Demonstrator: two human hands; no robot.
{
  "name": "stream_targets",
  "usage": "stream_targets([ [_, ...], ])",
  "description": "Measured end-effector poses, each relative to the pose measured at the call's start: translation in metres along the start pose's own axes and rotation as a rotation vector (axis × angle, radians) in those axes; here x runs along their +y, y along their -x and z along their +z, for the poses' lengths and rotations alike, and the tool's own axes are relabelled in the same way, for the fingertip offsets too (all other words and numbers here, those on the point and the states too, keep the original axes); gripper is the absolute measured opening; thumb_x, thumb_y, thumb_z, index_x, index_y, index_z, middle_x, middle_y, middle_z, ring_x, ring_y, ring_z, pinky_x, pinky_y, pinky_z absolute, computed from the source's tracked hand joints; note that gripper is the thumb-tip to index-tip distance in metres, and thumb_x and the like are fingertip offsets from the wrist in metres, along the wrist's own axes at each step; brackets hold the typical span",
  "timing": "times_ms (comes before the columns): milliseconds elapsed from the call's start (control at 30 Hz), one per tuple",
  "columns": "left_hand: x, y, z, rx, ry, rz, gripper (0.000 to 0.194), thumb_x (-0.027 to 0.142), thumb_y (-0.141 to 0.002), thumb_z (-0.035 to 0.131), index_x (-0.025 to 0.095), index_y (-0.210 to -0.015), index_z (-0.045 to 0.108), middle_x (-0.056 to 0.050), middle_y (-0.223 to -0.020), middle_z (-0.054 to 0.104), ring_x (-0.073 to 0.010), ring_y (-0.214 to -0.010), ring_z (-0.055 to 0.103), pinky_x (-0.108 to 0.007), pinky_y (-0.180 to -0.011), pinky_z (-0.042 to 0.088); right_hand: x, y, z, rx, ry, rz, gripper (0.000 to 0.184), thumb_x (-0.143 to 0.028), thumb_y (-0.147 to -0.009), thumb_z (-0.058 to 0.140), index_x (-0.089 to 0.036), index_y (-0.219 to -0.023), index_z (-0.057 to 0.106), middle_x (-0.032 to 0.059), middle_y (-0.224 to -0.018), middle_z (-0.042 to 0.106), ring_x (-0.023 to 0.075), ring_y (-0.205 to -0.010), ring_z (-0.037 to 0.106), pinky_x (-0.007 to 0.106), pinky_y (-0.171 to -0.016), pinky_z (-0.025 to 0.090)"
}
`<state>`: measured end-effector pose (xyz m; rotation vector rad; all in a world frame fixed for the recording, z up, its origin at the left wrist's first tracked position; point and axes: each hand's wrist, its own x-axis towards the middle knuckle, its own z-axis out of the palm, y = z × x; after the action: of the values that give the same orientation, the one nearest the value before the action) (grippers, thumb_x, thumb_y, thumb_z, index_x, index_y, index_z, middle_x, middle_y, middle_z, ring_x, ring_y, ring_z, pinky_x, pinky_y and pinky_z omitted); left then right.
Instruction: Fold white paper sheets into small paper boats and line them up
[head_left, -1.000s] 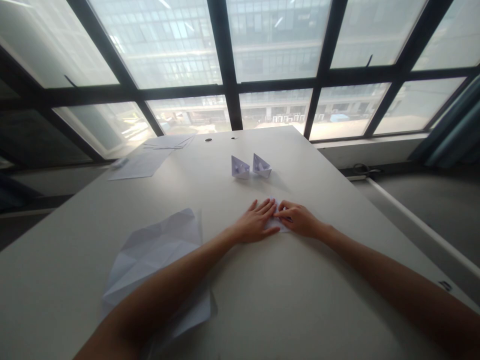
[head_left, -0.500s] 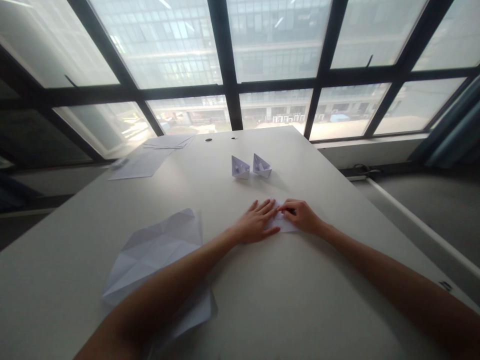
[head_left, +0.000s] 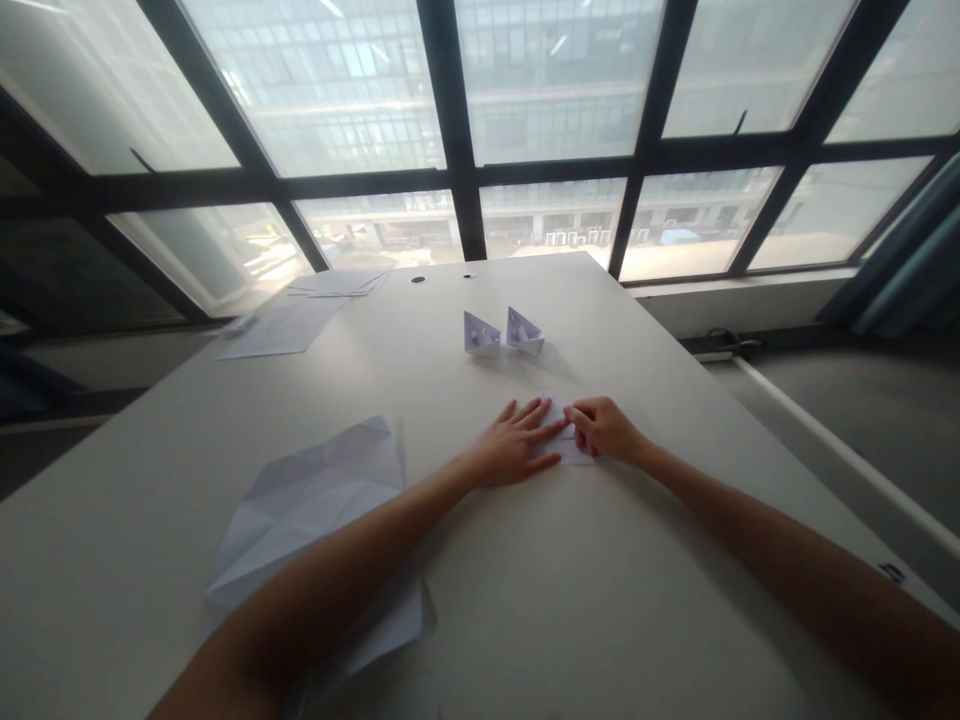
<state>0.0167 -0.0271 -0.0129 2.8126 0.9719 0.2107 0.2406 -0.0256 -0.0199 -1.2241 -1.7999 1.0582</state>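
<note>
Fingers of left hand [head_left: 517, 445]: spread flat on paper [head_left: 574, 455], clasping nothing. Right hand [head_left: 604, 430]: curled at paper's right side; pinching or pressing, cannot tell. Paper: on table [head_left: 555, 580], nearer than two boats [head_left: 525, 338]. Step, apparently: creasing. Next move calls for: steady left hand.

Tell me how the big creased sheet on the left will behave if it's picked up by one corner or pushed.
The creased sheet looks like thin paper, so it should be light and floppy. Its crossing fold lines would probably make it bend there first. Lying loose on the smooth-looking table, it would likely slide at a light push.
</note>
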Motion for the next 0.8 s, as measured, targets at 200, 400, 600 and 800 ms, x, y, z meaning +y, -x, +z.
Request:
stream_targets([
  [200, 0.001, 0.001, -0.002, 0.003, 0.008, 0.002, 0.061, 0.06, -0.099, 0.039, 0.032, -0.153, 0.035, -0.009, -0.164, 0.017, -0.0291, -0.152, 0.014, -0.056, -0.121, 0.012, 0.004, -0.003, -0.002, 0.156, 0.023, 0.19, 0.059, -0.062, -0.094, 0.037, -0.019, -0.06, 0.055, 0.0026, -0.041, 0.057, 0.0125, -0.028, 0.048, 0.021, -0.03, 0.032],
  [400, -0.001, 0.0, 0.001, 0.002, 0.008, 0.001, 0.062, 0.061, -0.099, 0.037, 0.034, -0.155, 0.03, -0.007, -0.165, 0.016, -0.0278, -0.152, 0.013, -0.054, -0.121, 0.01, 0.005, -0.002, -0.006, 0.358, 0.203, 0.125, 0.055, -0.056, -0.096, 0.039, -0.02, -0.058, 0.055, 0.0014, -0.041, 0.055, 0.0141, -0.035, 0.051, 0.024, -0.038, 0.036],
  [600, 0.0, 0.001, -0.001, -0.017, -0.012, 0.0, 0.063, 0.062, -0.099, 0.034, 0.033, -0.155, 0.029, -0.01, -0.165, 0.016, -0.0279, -0.153, 0.012, -0.055, -0.121, 0.011, 0.009, -0.001, -0.008, 0.38, 0.353, -0.219, 0.026, -0.029, -0.094, 0.047, -0.018, -0.089, 0.07, 0.0058, -0.078, 0.072, 0.0197, -0.071, 0.067, 0.029, -0.067, 0.052],
  [800, 0.001, 0.001, -0.001, -0.008, -0.007, 0.005, 0.064, 0.061, -0.099, 0.036, 0.034, -0.156, 0.025, -0.007, -0.165, 0.014, -0.0278, -0.153, 0.011, -0.053, -0.121, 0.01, 0.021, -0.006, -0.004, 0.133, 0.498, -0.466, 0.039, -0.009, -0.086, 0.05, -0.018, -0.118, 0.07, 0.0105, -0.118, 0.072, 0.0242, -0.115, 0.062, 0.043, -0.105, 0.046],
])
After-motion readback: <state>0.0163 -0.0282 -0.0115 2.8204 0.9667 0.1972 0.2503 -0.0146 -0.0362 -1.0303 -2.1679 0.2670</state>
